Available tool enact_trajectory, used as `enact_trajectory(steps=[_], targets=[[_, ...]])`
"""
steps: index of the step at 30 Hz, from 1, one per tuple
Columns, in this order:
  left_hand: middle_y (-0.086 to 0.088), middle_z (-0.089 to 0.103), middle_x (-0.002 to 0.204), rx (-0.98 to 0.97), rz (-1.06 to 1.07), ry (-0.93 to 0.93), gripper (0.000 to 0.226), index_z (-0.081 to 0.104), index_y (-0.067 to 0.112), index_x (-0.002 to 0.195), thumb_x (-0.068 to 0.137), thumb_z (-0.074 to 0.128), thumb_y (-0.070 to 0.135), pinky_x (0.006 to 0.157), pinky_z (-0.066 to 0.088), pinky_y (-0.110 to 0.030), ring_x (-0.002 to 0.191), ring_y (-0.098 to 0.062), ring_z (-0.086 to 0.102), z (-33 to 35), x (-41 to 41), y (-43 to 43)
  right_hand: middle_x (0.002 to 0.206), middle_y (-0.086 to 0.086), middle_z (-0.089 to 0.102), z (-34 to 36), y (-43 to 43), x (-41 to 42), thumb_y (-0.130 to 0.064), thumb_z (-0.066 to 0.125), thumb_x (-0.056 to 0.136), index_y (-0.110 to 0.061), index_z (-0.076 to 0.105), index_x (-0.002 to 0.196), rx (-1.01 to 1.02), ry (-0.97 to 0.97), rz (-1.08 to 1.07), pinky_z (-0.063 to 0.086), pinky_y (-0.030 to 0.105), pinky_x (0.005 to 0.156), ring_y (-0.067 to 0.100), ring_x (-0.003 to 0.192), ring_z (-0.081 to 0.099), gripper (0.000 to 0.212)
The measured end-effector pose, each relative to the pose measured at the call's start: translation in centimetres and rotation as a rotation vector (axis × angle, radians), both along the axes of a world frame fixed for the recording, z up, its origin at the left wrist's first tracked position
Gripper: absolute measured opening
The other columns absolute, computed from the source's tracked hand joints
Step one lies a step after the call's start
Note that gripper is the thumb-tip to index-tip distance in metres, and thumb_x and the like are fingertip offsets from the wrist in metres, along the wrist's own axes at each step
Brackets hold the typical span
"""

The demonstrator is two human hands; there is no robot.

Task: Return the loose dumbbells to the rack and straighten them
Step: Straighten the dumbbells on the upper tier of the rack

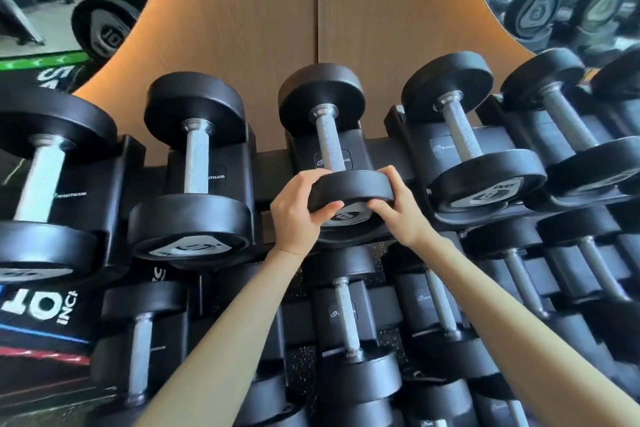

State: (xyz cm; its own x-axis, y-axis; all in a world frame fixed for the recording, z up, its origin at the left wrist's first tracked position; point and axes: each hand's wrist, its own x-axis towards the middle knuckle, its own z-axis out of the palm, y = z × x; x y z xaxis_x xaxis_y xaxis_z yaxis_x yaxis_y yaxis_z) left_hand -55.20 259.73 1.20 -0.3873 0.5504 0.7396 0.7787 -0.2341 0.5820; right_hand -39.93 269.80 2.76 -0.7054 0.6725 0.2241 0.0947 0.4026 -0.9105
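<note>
Gripped on both sides by left hand [294, 215] and right hand [398, 213], fingers curled round its near head: black rubber-headed, steel-handled dumbbell [329, 142] in black metal rack [381, 152].

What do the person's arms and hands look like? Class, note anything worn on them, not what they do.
Both are bare. The left hand and right hand wear no gloves, and no rings show. The left forearm and right forearm show no sleeve, watch or band within the frame.
</note>
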Motion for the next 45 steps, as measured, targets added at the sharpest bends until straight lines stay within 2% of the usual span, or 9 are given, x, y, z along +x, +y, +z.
enact_trajectory(steps=[4,9,13,17,22,28,33,38,45], targets=[[-0.010,0.064,0.115,0.060,-0.020,-0.207,0.061,0.058,-0.003,0.114,0.094,0.043,0.053,0.097,0.044,-0.033,0.109,-0.019,0.059,-1.7,0.3,-0.1,0.085,0.003,0.046,2.6,-0.3,-0.1,-0.054,0.069,0.071,-0.015,0.040,0.091,0.248,-0.246,-0.025,0.031,0.031,0.069,0.019,0.080,0.041,0.053],[-0.015,0.067,0.107,0.097,0.189,-0.482,0.043,0.058,0.008,0.118,0.089,0.038,0.033,0.085,0.046,-0.026,0.098,-0.022,0.062,-4.3,1.1,-0.1,0.093,0.011,0.049,6.1,-2.5,-2.7,-0.076,0.040,0.068,-0.004,0.046,0.101,0.867,-0.667,-0.131,0.036,0.035,0.077,0.029,0.085,0.044,0.080],[-0.035,0.062,0.106,-0.077,0.341,-0.721,0.062,0.054,-0.013,0.118,0.081,0.030,0.031,0.083,0.042,-0.040,0.096,-0.048,0.060,-6.2,2.8,0.4,0.104,0.010,0.055,6.0,-3.4,-4.6,-0.054,0.042,0.090,-0.007,0.045,0.114,1.168,-0.789,-0.237,0.037,0.034,0.071,0.029,0.093,0.050,0.053],[-0.028,0.059,0.120,-0.202,0.303,-0.646,0.052,0.049,-0.006,0.129,0.090,0.035,0.025,0.091,0.038,-0.034,0.110,-0.042,0.056,-6.4,2.9,-0.8,0.093,0.010,0.056,5.6,-2.8,-3.4,-0.068,0.059,0.071,-0.004,0.054,0.104,0.942,-0.512,-0.150,0.035,0.033,0.068,0.028,0.084,0.050,0.072],[0.000,0.046,0.138,-0.166,-0.072,-0.302,0.049,0.041,0.011,0.136,0.092,0.044,0.031,0.107,0.029,-0.020,0.129,-0.010,0.041,-2.2,2.0,-2.9,0.094,-0.011,0.058,2.4,-0.9,-0.6,-0.049,0.073,0.067,-0.017,0.060,0.103,0.360,0.071,-0.105,0.040,0.021,0.080,0.011,0.091,0.053,0.049],[0.004,0.067,0.110,-0.421,-0.116,0.284,0.057,0.064,0.019,0.113,0.077,0.053,0.062,0.080,0.050,-0.032,0.101,-0.015,0.062,5.4,1.0,0.9,0.101,0.000,0.061,-3.3,-1.4,0.6,-0.022,0.057,0.077,-0.018,0.055,0.106,-0.399,0.348,-0.123,0.045,0.028,0.086,0.011,0.094,0.055,0.029],[0.002,0.072,0.096,-0.230,-0.071,0.331,0.052,0.070,0.012,0.098,0.074,0.064,0.058,0.070,0.054,-0.033,0.083,-0.018,0.069,4.7,1.2,1.3,0.100,-0.009,0.061,-3.8,-1.6,0.5,-0.023,0.045,0.090,-0.015,0.045,0.115,-0.453,0.341,-0.064,0.045,0.015,0.080,0.003,0.090,0.056,0.027],[-0.006,0.070,0.094,-0.071,-0.022,0.204,0.056,0.068,0.002,0.099,0.084,0.059,0.055,0.082,0.048,-0.021,0.087,-0.015,0.064,2.3,-0.3,0.2,0.108,0.004,0.057,-1.3,-2.2,0.3,-0.025,0.053,0.084,-0.011,0.040,0.116,-0.362,0.219,-0.026,0.045,0.025,0.084,0.012,0.097,0.055,0.037],[-0.003,0.054,0.094,0.104,0.064,-0.190,0.055,0.052,0.010,0.103,0.092,0.037,0.061,0.084,0.037,-0.012,0.090,-0.005,0.048,-2.1,-0.1,-0.1,0.099,0.010,0.046,4.2,-1.6,-0.1,-0.054,0.054,0.084,-0.003,0.046,0.101,0.561,-0.403,-0.068,0.034,0.035,0.080,0.026,0.089,0.041,0.055]])
